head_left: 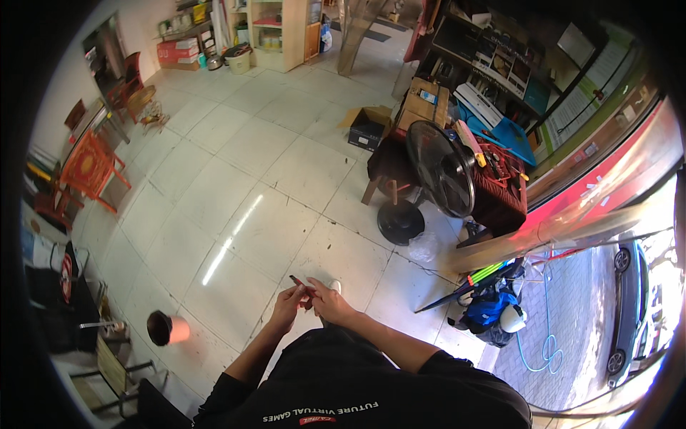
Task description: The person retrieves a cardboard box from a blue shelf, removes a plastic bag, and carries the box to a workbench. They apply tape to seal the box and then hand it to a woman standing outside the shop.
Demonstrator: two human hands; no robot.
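Observation:
Close together in front of my body, both hands are closed around a small red tool with a dark tip (297,281). Its exact kind is too small to make out. My left hand (287,309) pinches it from the left side. Bent over it from the right is my right hand (331,303), with some fingers hidden. The tool's dark end points away from me, up and to the left. Below the hands is the tiled floor (264,236), and a pale shoe tip (336,285) shows just past my right hand.
An orange bin (171,329) stands on the floor at left. Right of centre are a black standing fan (441,168), a cluttered table (493,204) and an open black box (368,130). A bag with blue cloth (486,311) lies by the doorway. Carved red chairs (93,168) stand far left.

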